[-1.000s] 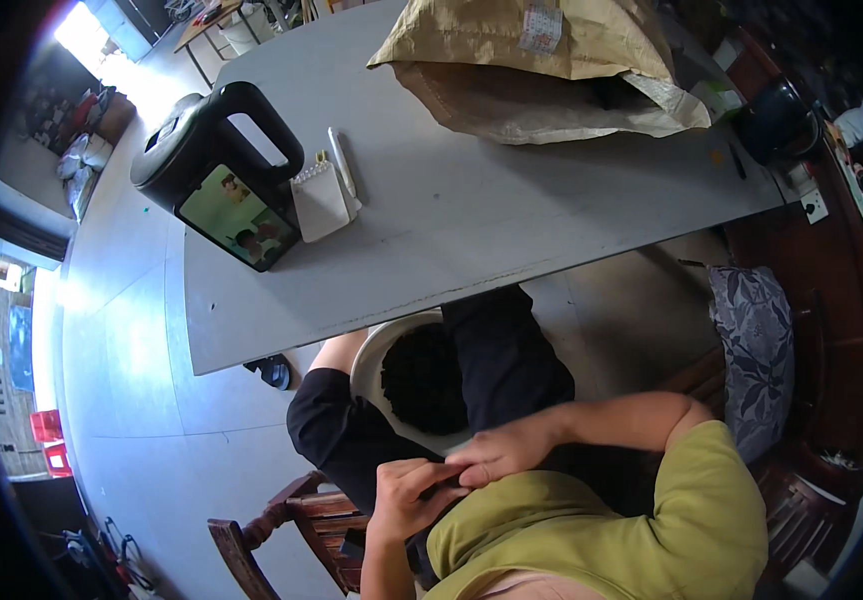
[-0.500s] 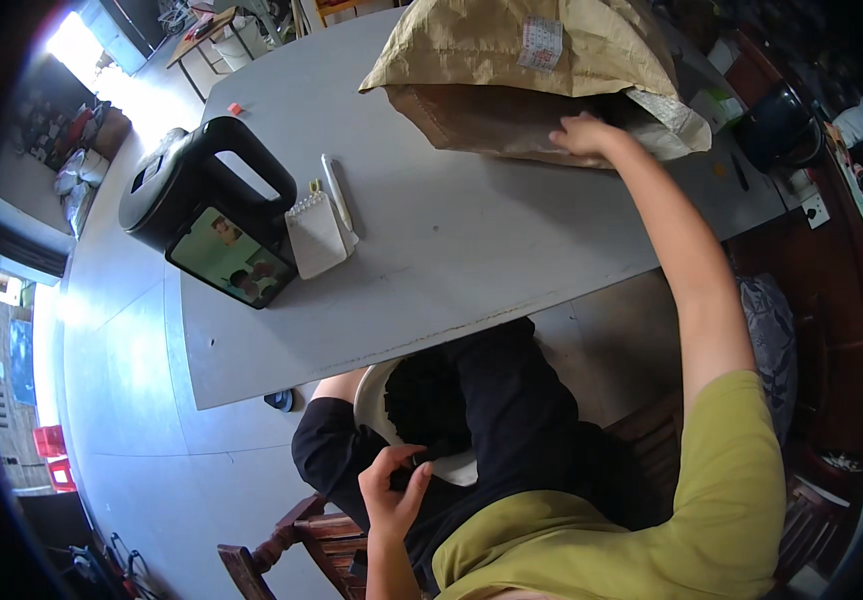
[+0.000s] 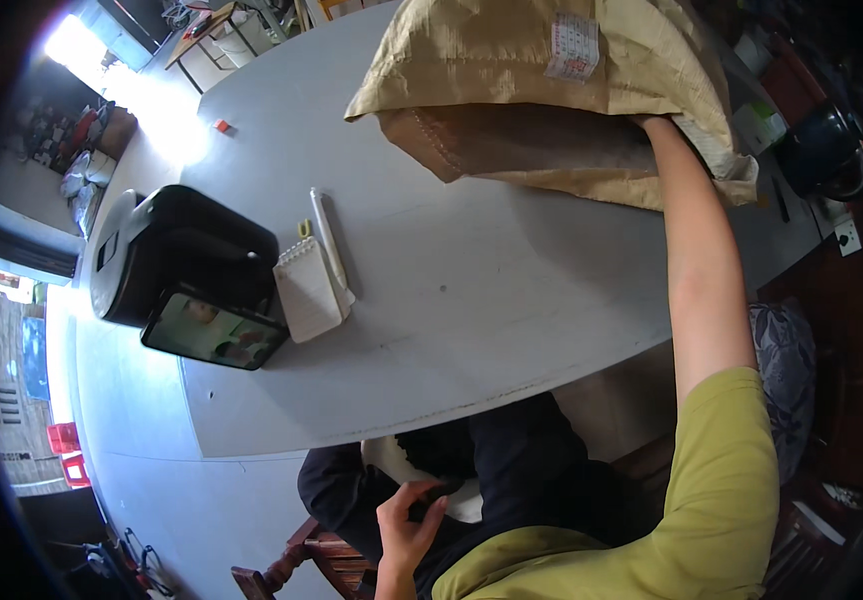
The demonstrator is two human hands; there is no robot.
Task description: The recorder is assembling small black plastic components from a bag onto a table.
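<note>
My right hand is inside a large tan paper sack (image 3: 481, 60) that lies on the table with its mouth toward me; only the wrist and forearm show, and the fingers are hidden. Over my lap, my left hand (image 3: 411, 520) has thumb and index finger curled toward each other, and something small and dark appears at the fingertips, too unclear to name. Just past that hand, a white bowl (image 3: 381, 458) rests between my legs. Dark contents fill part of it, hard to tell apart from my black trousers.
On the grey table (image 3: 421, 330) stands a black kettle-like appliance (image 3: 186, 245), with a phone (image 3: 213, 330) leaning against it. Beside them lie a small spiral notepad (image 3: 308, 290) and a white pen (image 3: 327, 235). A dark pot (image 3: 819, 150) stands at the right.
My right hand has gone deeper into the sack, out of sight. The left hand stays curled above the bowl. My view has shifted, so the tabletop things appear lower.
</note>
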